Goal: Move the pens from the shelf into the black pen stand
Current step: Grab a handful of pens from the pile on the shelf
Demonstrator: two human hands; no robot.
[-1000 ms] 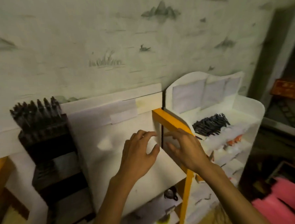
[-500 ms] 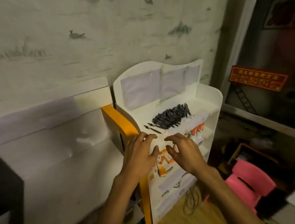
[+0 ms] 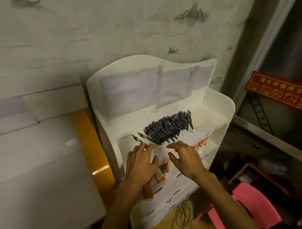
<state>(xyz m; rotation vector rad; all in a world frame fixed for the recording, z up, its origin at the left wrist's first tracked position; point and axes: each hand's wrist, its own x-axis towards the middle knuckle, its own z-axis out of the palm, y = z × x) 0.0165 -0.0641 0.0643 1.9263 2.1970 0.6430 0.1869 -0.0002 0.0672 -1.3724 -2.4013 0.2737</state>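
Nothing had gone into the black pen stand that I could see from here; the stand itself was out of view, so I judged nearly all of the job was left. The pens [image 3: 168, 129] lay in a dense dark heap on the top tier of the white shelf [image 3: 220, 102], with two or three strays lying loose just left of the pile. They looked short, slim and dark, most pointing roughly the same way and overlapping, too blurred to count.

My left hand [image 3: 140, 165] and right hand [image 3: 185, 158] hovered side by side just in front of the heap, above the lower tier with its orange-and-white boxes [image 3: 160, 176]. The fingers [image 3: 172, 145] of both were spread and loosely bent, holding nothing, not yet touching a pen.
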